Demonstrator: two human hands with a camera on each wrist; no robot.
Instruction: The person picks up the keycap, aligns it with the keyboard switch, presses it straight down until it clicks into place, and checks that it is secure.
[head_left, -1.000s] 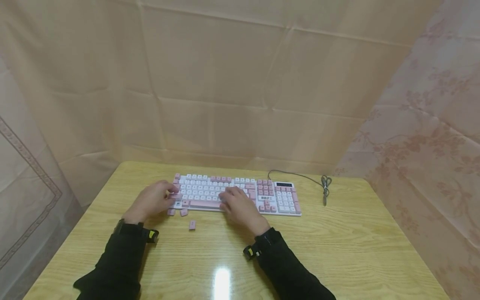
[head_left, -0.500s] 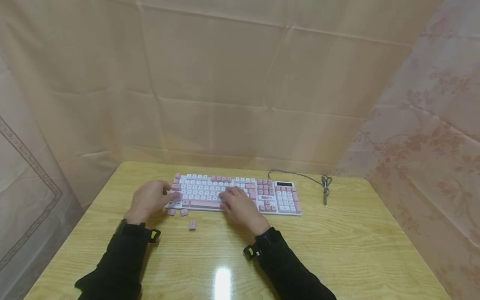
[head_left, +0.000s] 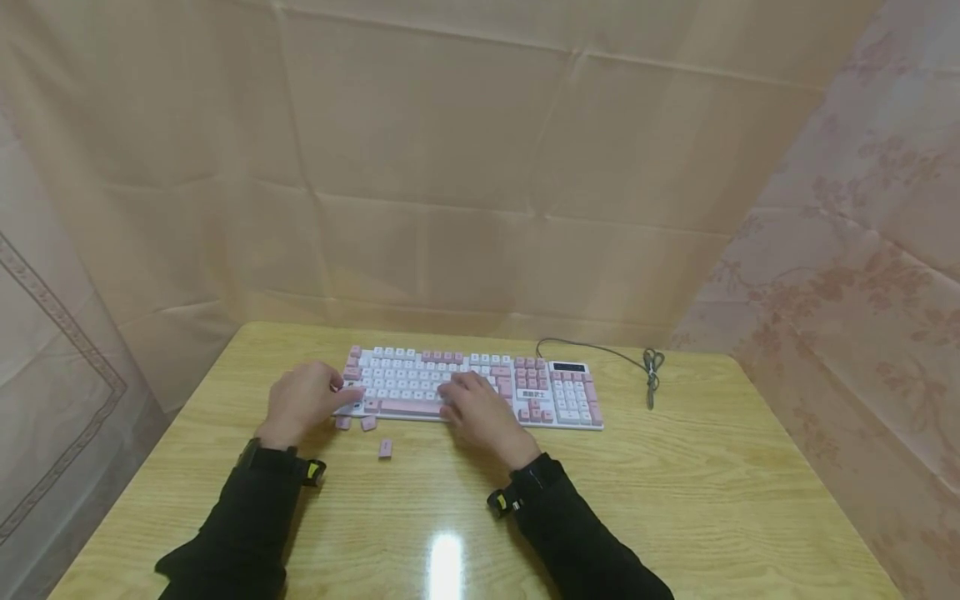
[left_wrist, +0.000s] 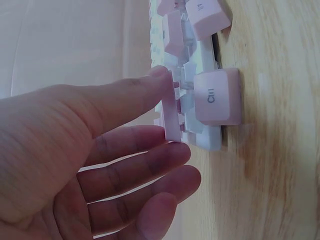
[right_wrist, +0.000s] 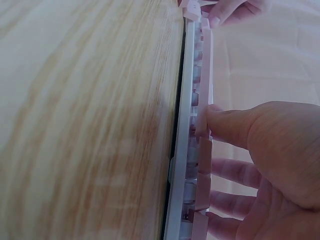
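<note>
A white and pink keyboard [head_left: 408,387] lies on the table. At its left end, my left hand [head_left: 302,402] pinches a long pink keycap [left_wrist: 172,112]. In the left wrist view the thumb is on its top face and the index fingertip at its end, over the bottom-left key sockets. My right hand [head_left: 483,417] rests on the keyboard's middle with relaxed fingers, its thumb touching the pink spacebar [right_wrist: 204,95]. In front of the keyboard lie loose pink keycaps: a Ctrl keycap [left_wrist: 217,97], an Alt keycap [left_wrist: 207,17] and another pink keycap [head_left: 385,449] nearer me.
A grey cable [head_left: 592,346] runs from the keyboard's back to a tied bundle [head_left: 651,379] at the right. The wooden table [head_left: 675,500] ends at a beige cloth backdrop [head_left: 480,167]. Patterned cloth [head_left: 870,292] hangs at the right side.
My left hand has shifted slightly right along the keyboard's left end, its thumb now farther over the lower-left keys. My right hand and the loose keycaps stay put.
</note>
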